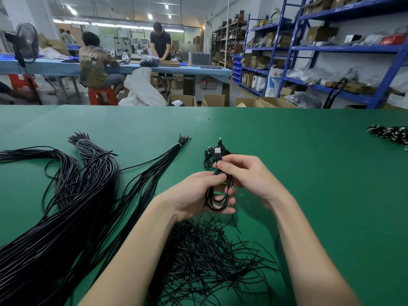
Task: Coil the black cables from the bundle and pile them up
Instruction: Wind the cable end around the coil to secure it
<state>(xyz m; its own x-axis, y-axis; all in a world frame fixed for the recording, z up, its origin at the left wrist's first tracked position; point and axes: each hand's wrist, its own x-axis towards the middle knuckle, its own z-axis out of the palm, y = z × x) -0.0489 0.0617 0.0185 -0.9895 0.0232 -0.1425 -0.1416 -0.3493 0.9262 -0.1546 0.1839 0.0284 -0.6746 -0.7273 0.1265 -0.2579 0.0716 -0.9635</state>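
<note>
A coiled black cable (217,198) hangs in loops between both hands over the green table (309,173). My left hand (196,195) grips the loops, thumb pressed on top. My right hand (245,173) pinches the cable just below its black plug (217,156), which points up. Behind the hands lies a small pile of coiled cables (208,156), partly hidden. Long bundles of straight black cables (72,217) spread across the left of the table, tied near their far ends.
A heap of thin black ties (209,257) lies under my forearms. More black-and-white items (390,134) sit at the table's far right edge. Beyond the table are cardboard boxes (213,100), blue shelving (331,47) and two people at another bench.
</note>
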